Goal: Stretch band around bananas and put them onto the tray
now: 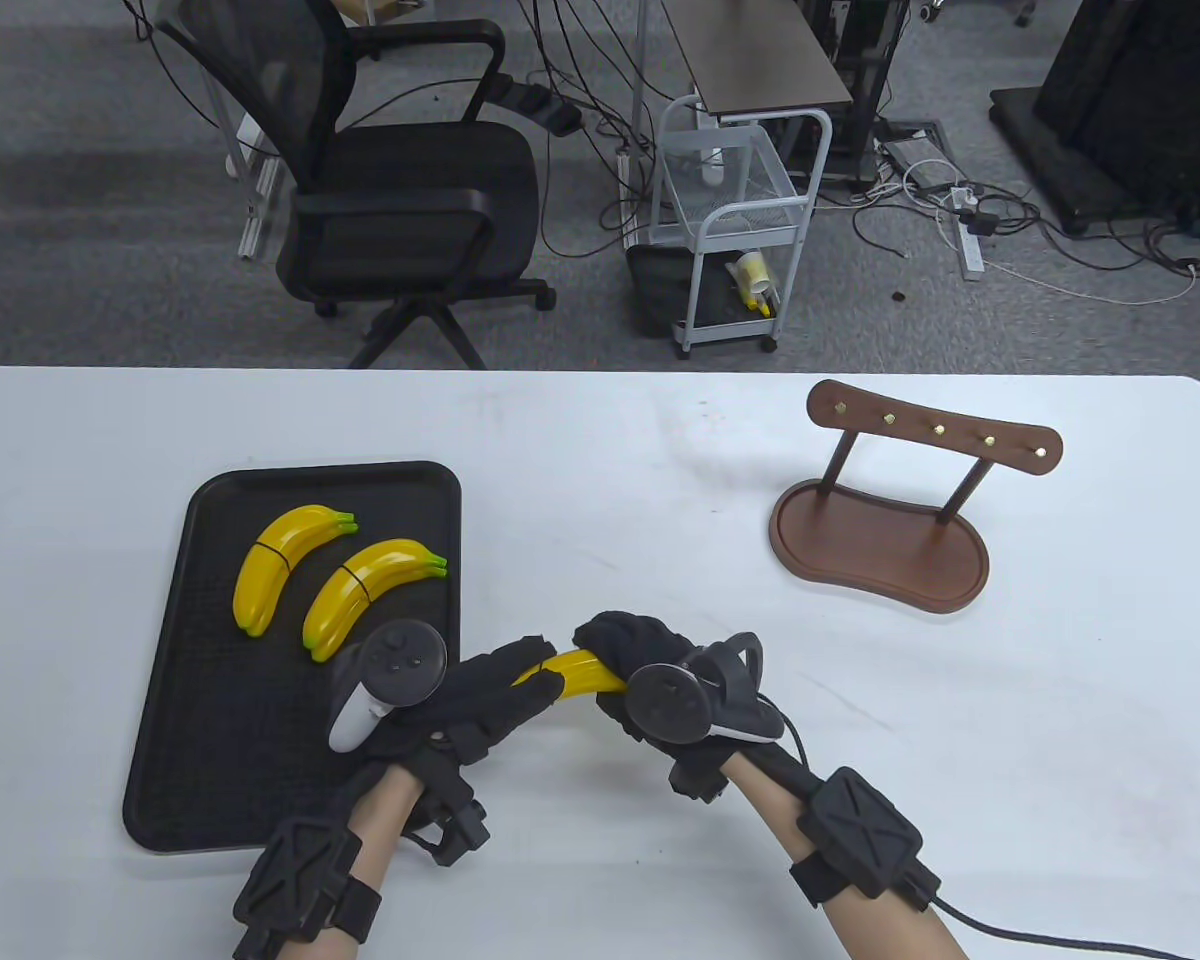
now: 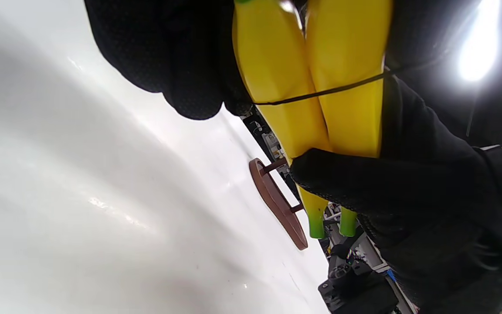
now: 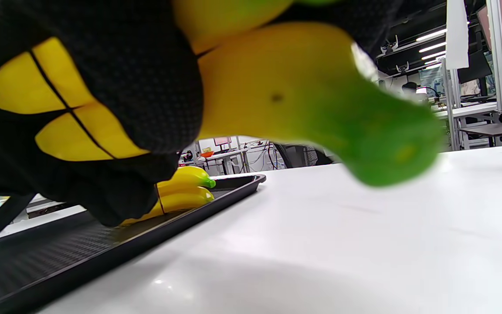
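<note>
Held bananas: a pair of yellow bananas (image 1: pixel 575 672) with green tips, up off the white table (image 1: pixel 600 480) just right of the tray, between both hands.
Band: thin black band (image 2: pixel 320 92) runs across both bananas near the middle; the left wrist view shows it best. One end seems to disappear under the glove, so I can't say if it's fully seated.
Right hand: the right hand (image 1: pixel 650 665) has its fingers curled over the top of the pair, a proper grip. In the right wrist view the glove covers most of the fruit, with a green tip poking out toward the camera.
Left hand: the left hand (image 1: pixel 480 700) has fairly straight fingers lying against the near end of the bananas. Whether a fingertip is hooked on the band, I can't tell.
Tray: black tray (image 1: pixel 430 480) on the left side of the table, holding two more banded pairs, one pair (image 1: pixel 280 570) nearer the left and one pair (image 1: pixel 365 590) beside it, lying flat and a bit apart.
Other stuff: brown wooden stand (image 1: pixel 880 545) with small brass pegs on its top bar, well to the right. Office chair (image 1: pixel 400 190) and a small white cart (image 1: pixel 735 230) on the floor behind the table.
Labels/writing: nothing readable on the bananas, tray or gloves.
</note>
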Tool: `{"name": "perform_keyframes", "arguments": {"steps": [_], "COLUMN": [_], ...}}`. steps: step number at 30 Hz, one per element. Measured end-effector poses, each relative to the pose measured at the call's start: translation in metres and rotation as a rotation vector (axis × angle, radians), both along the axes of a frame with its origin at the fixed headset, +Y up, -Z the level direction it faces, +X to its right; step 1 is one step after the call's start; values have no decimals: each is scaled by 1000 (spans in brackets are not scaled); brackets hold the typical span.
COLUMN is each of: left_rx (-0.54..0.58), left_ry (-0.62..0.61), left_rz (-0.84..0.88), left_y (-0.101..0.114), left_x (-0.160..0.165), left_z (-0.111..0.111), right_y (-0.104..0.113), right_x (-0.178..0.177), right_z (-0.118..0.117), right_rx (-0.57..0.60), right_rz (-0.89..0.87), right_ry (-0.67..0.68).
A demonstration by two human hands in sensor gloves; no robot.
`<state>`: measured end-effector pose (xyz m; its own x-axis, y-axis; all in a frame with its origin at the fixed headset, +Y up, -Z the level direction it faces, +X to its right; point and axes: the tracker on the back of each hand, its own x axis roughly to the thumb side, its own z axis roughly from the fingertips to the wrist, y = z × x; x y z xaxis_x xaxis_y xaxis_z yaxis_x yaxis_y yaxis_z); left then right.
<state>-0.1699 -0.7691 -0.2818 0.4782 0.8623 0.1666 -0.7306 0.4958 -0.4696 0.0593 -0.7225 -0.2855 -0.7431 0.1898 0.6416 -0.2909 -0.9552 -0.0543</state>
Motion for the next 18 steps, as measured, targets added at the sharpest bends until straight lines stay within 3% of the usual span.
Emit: {"name": "perform_keyframes", "arguments": {"steps": [8, 18], "left_rx": [4, 39], "left_ry": [40, 60], "left_rz": [17, 10], "left_y": [3, 12], "left_x": [-1, -8], "left_z": [-1, -1], "right_y": [0, 6], "right_x": [3, 15], "right_z": [-2, -11], "right_rx": [-6, -162], "right_rz": [-12, -136], "right_ry": [14, 63]}}
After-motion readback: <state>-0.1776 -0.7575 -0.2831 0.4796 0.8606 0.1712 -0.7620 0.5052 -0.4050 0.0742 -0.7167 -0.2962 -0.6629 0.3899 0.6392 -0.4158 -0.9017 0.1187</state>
